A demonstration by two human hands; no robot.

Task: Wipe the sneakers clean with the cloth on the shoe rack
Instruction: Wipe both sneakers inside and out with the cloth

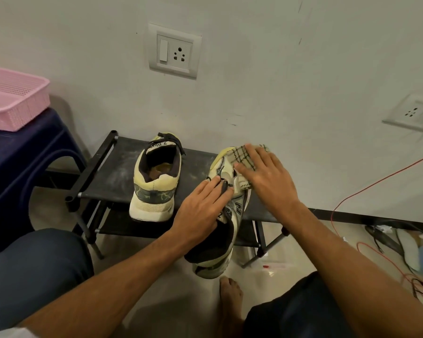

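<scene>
held sneaker (237,211): worn cream and pale-yellow trainer with black laces, tipped onto its side. Its toe end lies over the top shelf near the wall (303,69), and its heel hangs out past the front edge.
checked cloth (241,156): cream fabric with dark crossing lines, draped over the toe and forefoot of the held sneaker, under the right palm.
right hand (266,176): grip spread, fingers straight and fanned, pressing the checked cloth flat against the shoe.
left hand (200,211): grip closed on the held sneaker at the laces and collar, fingers laid over the lacing; thumb hidden.
second sneaker (155,179): matching cream and yellow trainer, upright on the top shelf, left of the held sneaker and apart from it, heel facing the person.
shoe rack (103,176): black frame with dusty dark fabric shelves, set against the wall; a lower shelf shows beneath.
pink basket (15,101): perforated plastic, resting on a dark blue stool (22,154) left of the shoe rack.
</scene>
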